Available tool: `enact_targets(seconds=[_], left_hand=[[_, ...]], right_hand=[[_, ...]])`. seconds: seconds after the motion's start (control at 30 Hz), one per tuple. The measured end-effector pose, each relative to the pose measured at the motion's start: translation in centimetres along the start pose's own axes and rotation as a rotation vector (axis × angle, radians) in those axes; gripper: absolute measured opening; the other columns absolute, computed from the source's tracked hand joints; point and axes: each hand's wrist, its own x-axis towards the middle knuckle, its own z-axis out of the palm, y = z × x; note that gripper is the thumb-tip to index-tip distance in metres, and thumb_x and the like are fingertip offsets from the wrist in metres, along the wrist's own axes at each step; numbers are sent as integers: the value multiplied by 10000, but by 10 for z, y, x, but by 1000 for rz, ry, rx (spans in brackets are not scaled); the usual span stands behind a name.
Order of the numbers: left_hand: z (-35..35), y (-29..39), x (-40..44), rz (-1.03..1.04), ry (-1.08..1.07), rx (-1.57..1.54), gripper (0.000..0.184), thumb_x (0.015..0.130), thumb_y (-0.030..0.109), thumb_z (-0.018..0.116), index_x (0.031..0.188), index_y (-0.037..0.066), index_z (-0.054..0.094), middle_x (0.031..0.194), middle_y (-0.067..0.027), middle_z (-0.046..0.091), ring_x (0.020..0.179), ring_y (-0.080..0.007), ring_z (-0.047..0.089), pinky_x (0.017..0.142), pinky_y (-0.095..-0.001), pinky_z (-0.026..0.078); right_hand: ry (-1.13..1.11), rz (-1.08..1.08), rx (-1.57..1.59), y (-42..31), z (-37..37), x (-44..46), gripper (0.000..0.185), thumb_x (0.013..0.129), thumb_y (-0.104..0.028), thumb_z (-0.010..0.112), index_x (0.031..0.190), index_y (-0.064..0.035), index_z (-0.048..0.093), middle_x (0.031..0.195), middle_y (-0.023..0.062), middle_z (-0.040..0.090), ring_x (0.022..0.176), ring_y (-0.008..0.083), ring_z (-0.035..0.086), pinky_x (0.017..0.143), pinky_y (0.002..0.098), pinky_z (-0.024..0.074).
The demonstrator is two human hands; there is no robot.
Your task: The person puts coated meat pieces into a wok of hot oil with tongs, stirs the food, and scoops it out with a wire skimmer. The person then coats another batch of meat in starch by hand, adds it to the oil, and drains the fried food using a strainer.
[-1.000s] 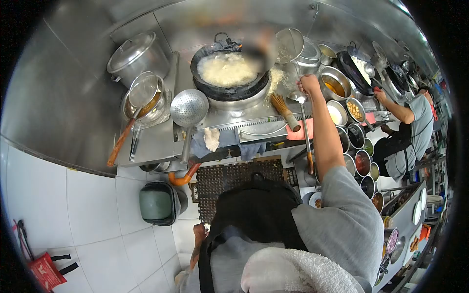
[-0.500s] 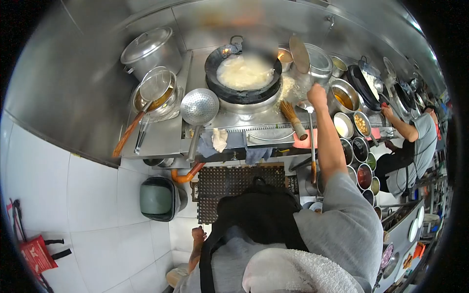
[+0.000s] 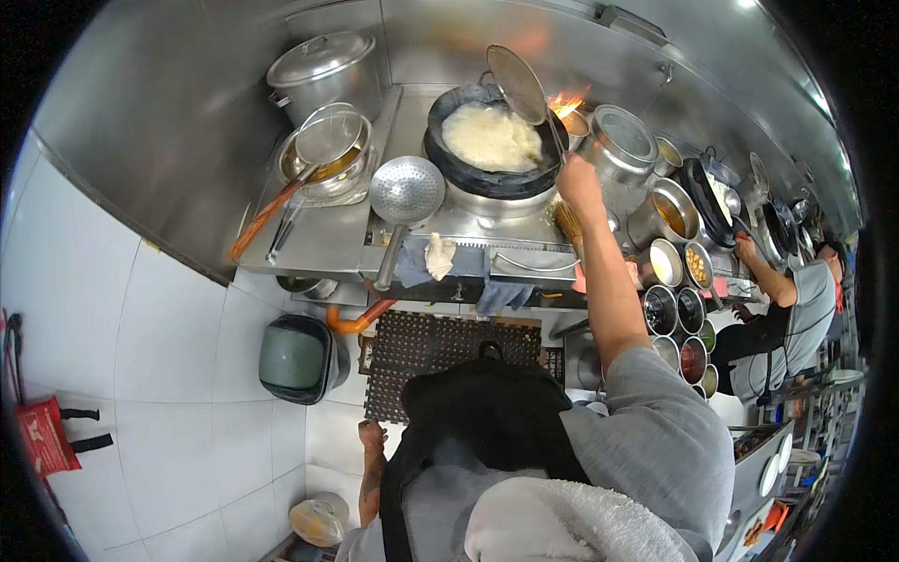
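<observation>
My right hand (image 3: 582, 192) is closed around the handle of a round mesh skimmer (image 3: 517, 84), whose disc is tilted up over the back right rim of a black wok (image 3: 449, 169). Pale, foamy food or liquid (image 3: 492, 138) fills the bottom of the wok. Beneath my right forearm, a straw wok brush (image 3: 567, 225) is partly covered. My left hand (image 3: 372, 434) hangs low at my side, its fingers curled in, with nothing visible in them.
Flames (image 3: 567, 103) rise behind the wok's right side. A perforated ladle (image 3: 406, 190) lies left of it, near a strainer (image 3: 328, 134) over a bowl. Lidded pots and several ingredient containers (image 3: 693, 361) stand right. A co-worker (image 3: 796, 300) works at another wok. A bin (image 3: 295, 361) stands on the floor.
My right hand has moved left and carried the skimmer over the wok's right edge. Flames now show behind the wok. The camera view has shifted slightly.
</observation>
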Motion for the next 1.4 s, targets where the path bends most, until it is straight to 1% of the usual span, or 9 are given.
enact_targets(seconds=[0.1, 0.27, 0.43, 0.53, 0.63, 0.73, 1.13, 1.27, 1.4], left_hand=[[-30, -21, -33, 639, -250, 1043, 335, 633, 188, 718, 849, 36, 511, 595, -90, 553, 529, -271, 581, 486, -391, 443], [-48, -53, -65, 327, -89, 942, 144, 667, 212, 617, 640, 85, 555, 545, -128, 577, 515, -311, 588, 480, -419, 439], [-70, -59, -91, 473, -148, 967, 146, 687, 126, 556, 542, 116, 538, 547, -147, 577, 445, -306, 570, 398, -427, 423], [-80, -61, -83, 566, -34, 998, 141, 719, 118, 560, 581, 96, 540, 495, -89, 552, 433, -272, 568, 393, -411, 426], [-89, -9, -57, -22, -358, 652, 135, 781, 162, 562, 682, 74, 538, 516, -76, 528, 470, -258, 574, 390, -390, 420], [-69, 43, -21, -360, -75, 167, 119, 789, 169, 564, 753, 64, 520, 561, -89, 539, 491, -254, 581, 399, -383, 430], [-74, 129, 18, -529, 195, -24, 301, 822, 195, 572, 1037, 27, 447, 745, -141, 582, 574, -241, 611, 435, -355, 473], [-78, 136, 6, -597, 255, -44, 386, 832, 204, 575, 1132, 14, 423, 806, -159, 596, 602, -237, 621, 447, -345, 487], [-80, 130, -8, -626, 299, -110, 431, 838, 207, 578, 1181, 6, 412, 838, -169, 604, 609, -236, 626, 443, -334, 491]], right_hand=[[-300, -193, -231, 9, 73, 58, 290, 725, -122, 555, 958, 34, 626, 958, 284, 602, 942, 401, 592, 820, 444, 474], [-6, 59, -9, -20, 7, 25, 229, 731, -124, 564, 867, 44, 641, 877, 282, 615, 878, 393, 615, 774, 433, 497], [-111, -148, -220, 7, 46, 26, 185, 725, -83, 537, 782, 59, 642, 858, 279, 621, 869, 380, 625, 748, 443, 497], [-66, 104, -56, 1, 42, 39, 171, 724, -75, 533, 749, 47, 651, 809, 268, 627, 844, 382, 630, 745, 438, 495], [148, 25, -35, -34, 21, 15, 177, 732, -83, 538, 759, 56, 644, 814, 270, 626, 832, 388, 629, 730, 439, 498], [-70, -11, -36, -23, 57, 23, 190, 735, -80, 544, 837, 48, 641, 877, 282, 618, 871, 406, 612, 765, 443, 492], [-66, -47, 747, -183, 136, 0, 315, 772, -113, 545, 1037, 58, 554, 844, 292, 607, 836, 401, 616, 742, 432, 480], [-747, 433, 1524, -271, 177, -57, 411, 895, -78, 433, 1294, -21, 348, 716, 66, 565, 469, 118, 464, 401, 286, 380], [-894, 472, 1653, -332, 249, -84, 491, 924, -177, 455, 1358, -80, 248, 733, 65, 554, 504, 141, 470, 462, 288, 423]])
